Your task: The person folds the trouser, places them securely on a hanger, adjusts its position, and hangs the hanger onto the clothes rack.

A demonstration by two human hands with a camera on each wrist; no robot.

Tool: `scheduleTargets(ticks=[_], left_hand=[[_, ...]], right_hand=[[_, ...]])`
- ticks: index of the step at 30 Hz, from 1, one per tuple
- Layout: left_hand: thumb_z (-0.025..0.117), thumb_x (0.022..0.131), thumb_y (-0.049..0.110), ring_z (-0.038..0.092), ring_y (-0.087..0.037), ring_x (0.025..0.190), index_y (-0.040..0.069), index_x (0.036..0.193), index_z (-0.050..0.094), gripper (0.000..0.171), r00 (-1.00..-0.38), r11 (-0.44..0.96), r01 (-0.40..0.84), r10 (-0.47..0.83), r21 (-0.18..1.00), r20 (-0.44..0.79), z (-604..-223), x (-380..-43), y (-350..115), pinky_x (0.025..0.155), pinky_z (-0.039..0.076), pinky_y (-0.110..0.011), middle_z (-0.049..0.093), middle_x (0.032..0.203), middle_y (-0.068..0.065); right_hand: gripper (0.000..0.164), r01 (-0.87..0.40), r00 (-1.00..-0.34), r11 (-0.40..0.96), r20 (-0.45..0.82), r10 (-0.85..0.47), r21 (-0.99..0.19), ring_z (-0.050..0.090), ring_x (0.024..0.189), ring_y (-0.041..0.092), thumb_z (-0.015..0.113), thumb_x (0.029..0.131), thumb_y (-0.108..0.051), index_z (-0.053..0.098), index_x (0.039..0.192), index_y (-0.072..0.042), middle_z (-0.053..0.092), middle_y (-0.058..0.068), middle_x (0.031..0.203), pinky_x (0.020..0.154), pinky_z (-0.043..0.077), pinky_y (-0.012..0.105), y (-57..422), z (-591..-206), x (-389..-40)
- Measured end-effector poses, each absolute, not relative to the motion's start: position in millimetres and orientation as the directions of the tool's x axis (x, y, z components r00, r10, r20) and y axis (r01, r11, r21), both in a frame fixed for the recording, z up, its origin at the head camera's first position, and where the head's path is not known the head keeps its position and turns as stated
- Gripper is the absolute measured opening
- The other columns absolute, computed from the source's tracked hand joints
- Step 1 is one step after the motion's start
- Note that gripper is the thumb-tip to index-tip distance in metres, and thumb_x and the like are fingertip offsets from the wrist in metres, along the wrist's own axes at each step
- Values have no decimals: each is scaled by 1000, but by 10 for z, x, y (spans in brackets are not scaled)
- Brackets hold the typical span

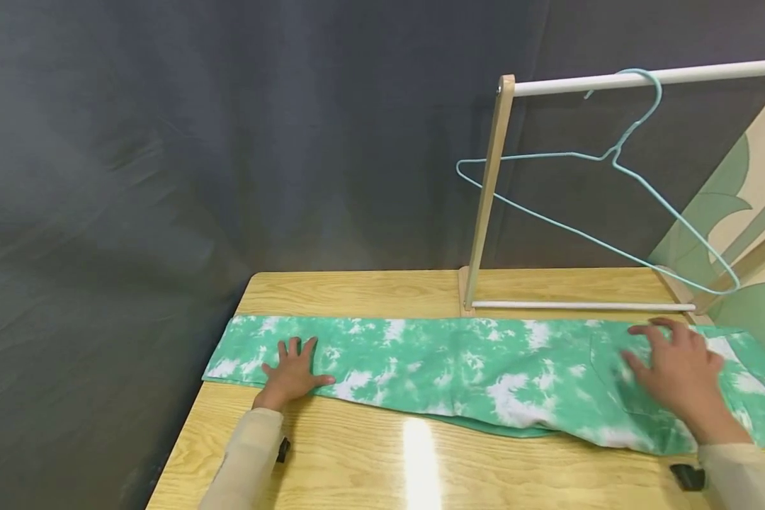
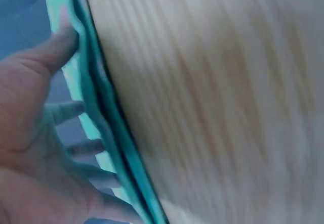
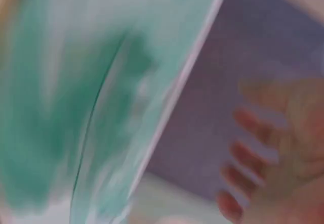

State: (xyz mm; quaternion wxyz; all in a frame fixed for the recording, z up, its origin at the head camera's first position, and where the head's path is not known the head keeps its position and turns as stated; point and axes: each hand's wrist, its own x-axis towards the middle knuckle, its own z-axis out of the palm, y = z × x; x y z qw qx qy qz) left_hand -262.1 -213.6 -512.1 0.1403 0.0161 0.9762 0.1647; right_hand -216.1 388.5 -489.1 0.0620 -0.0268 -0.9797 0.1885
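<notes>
A pair of green-and-white tie-dye trousers (image 1: 421, 368) lies folded into a long strip across the table, a curved pocket seam showing near its right end. Over the left part, my left hand (image 1: 291, 375) spreads its fingers on the cloth near the front edge. In the left wrist view the folded layers of the trousers (image 2: 104, 107) run beside the straight fingers. My right hand (image 1: 682, 365) hovers over the right end, fingers loosely bent and holding nothing. The right wrist view is blurred; there the right hand (image 3: 288, 153) appears apart from the fabric (image 3: 101, 107).
Behind the trousers stands a small rack with a white top rail (image 1: 727, 72) and a wooden upright (image 1: 489, 191). A light blue hanger (image 1: 567, 225) hangs from it. The wooden table (image 1: 357, 453) ends at a dark curtain (image 1: 357, 142) behind.
</notes>
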Motion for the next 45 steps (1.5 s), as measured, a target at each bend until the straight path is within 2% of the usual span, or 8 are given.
scheduleTargets(ticks=[3,8,13,18,30,35,39,45], left_hand=[[75,89,40,19,-52,147,11,151,40,77,-976,941,37,107,336,-192,-5112,-2606,-1890,105,14,-84,31,152,-27],[66,96,38,20,-44,151,14,146,47,59,-947,900,243,300,361,-110,-5079,-2585,-1144,118,19,-68,34,156,-20],[47,101,53,2,-37,156,33,156,32,60,-825,822,373,506,430,-251,-5137,-2677,-518,119,12,-69,14,168,-4],[27,105,58,-15,-29,156,45,158,14,57,-775,864,332,479,378,-413,-5311,-2754,-334,118,-9,-70,-4,170,7],[21,107,52,-21,-24,155,47,157,8,52,-783,863,345,482,370,-394,-5431,-2699,-159,117,-14,-68,-9,169,11],[24,107,53,-20,-24,155,48,157,8,53,-793,871,350,471,345,-385,-5410,-2689,-131,118,-13,-68,-9,169,10],[24,107,52,-19,-26,155,46,158,8,54,-788,870,357,476,340,-390,-5367,-2706,-113,118,-13,-68,-9,169,9],[25,107,51,-20,-27,155,46,158,7,54,-793,876,353,467,329,-391,-5337,-2747,-100,117,-14,-68,-10,169,8]], right_hand=[[41,-188,-968,916,224,-112,-353,40,118,52,79,84,-28,61,119,-15,46,22,137,79,30,69,3263,-4916,-1840],[55,-359,-913,874,319,-256,-326,46,120,38,91,67,-23,64,115,-23,52,9,132,84,36,61,2468,-5122,-1460],[60,-301,-933,881,303,-194,-366,44,121,36,93,64,-23,61,116,-19,51,8,129,89,35,58,2034,-5278,-1339],[53,-220,-961,888,245,-126,-404,43,122,35,90,71,-21,60,115,-16,52,10,126,92,33,59,1761,-5333,-1419],[39,-61,-969,919,244,39,-390,42,118,41,55,78,19,62,101,-12,55,16,119,94,25,63,2075,-5270,-1420],[48,48,-970,931,205,130,-362,38,113,50,69,67,19,62,105,-9,51,26,119,89,24,69,2399,-5236,-1273],[40,88,-964,933,207,169,-350,35,113,51,71,73,13,62,105,-10,49,27,118,88,22,70,2567,-5219,-1187],[40,-20,-972,943,226,59,-332,35,116,49,71,74,6,61,109,-9,46,24,122,88,22,69,2588,-5242,-1315]])
